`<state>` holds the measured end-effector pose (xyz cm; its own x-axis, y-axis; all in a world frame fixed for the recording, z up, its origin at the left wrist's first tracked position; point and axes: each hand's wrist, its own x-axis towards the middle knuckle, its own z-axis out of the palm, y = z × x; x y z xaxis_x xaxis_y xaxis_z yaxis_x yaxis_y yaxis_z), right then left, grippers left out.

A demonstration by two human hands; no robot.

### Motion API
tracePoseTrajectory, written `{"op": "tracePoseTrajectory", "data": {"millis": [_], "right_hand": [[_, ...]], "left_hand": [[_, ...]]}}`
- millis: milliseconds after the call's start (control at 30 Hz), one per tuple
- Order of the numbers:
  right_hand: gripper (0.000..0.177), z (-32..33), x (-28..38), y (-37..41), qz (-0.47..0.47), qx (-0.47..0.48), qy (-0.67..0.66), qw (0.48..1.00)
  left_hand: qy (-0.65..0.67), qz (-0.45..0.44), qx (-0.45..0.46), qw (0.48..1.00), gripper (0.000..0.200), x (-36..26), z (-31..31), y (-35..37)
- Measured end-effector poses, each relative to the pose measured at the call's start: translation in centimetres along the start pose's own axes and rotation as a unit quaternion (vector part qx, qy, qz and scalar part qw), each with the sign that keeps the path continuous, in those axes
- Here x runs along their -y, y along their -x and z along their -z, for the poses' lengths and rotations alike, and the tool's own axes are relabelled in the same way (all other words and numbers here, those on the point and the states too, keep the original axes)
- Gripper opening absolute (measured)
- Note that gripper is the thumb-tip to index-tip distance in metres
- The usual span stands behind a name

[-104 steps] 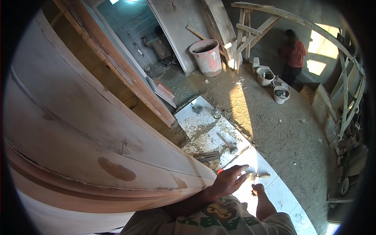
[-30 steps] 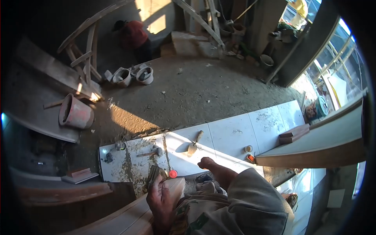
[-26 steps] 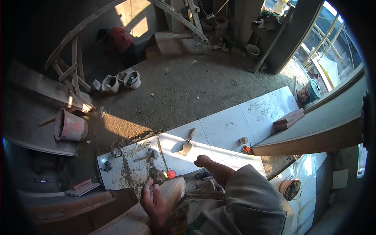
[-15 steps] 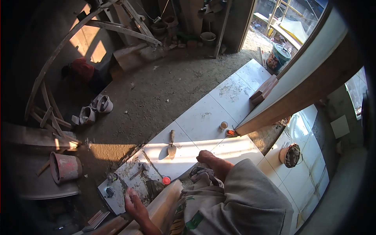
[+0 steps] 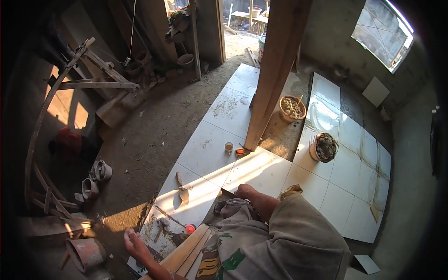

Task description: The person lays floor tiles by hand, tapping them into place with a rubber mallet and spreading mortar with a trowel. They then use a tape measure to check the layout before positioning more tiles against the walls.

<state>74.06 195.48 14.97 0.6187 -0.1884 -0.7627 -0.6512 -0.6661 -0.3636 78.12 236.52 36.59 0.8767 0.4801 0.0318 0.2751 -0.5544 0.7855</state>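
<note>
My left hand [image 5: 134, 243] hangs over the left edge of the white tiles [image 5: 186, 151], its fingers extended and nothing visible in them. A hammer [image 5: 161, 227] lies to its right on mortar-smeared tile, near a small red round object [image 5: 190, 228]. My right hand [image 5: 246, 192] is near my knee; its fingers curl downward out of sight, so its grip is hidden. Left of that hand, a pointing trowel [image 5: 183, 193] rests flat on a sunlit tile. Farther forward stand a small cup [image 5: 228, 147] and an orange-red packet [image 5: 240, 152].
A wooden post [image 5: 275, 70] rises ahead, beside a bucket of mortar [image 5: 325, 148] and another filled bucket [image 5: 292, 109]. Wooden boards [image 5: 186, 254] lie close to my left arm. Pinkish bucket [image 5: 86, 254] at lower left. A person in red [image 5: 69, 142] crouches far left.
My view has swung right, bringing the window and more tiles into sight. My left hand has moved outward to the left. The trowel and cup stay in place on the tiles.
</note>
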Motion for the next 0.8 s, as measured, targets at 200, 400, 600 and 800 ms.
{"op": "tracePoseTrajectory", "data": {"millis": [200, 400, 600, 800], "right_hand": [[0.036, -1.6, -9.5, 2.6, -0.080, -0.028, -0.053, 0.995], [0.034, -2.0, -18.9, 8.8, -0.142, -0.093, -0.072, 0.983], [0.032, -3.0, -25.4, 13.3, -0.219, -0.128, -0.153, 0.955], [0.041, -4.8, -27.5, 14.6, -0.176, -0.203, -0.165, 0.949]], "left_hand": [[0.039, -0.029, 0.032, 0.998, 0.047, 2.0, 0.9, -2.4], [0.036, -0.070, 0.035, 0.996, 0.046, 2.9, 0.4, -3.3], [0.090, -0.029, 0.065, 0.993, 0.047, 7.7, -0.7, -8.9], [0.060, -0.135, 0.040, 0.988, 0.035, 1.9, -0.2, -2.2]]}}
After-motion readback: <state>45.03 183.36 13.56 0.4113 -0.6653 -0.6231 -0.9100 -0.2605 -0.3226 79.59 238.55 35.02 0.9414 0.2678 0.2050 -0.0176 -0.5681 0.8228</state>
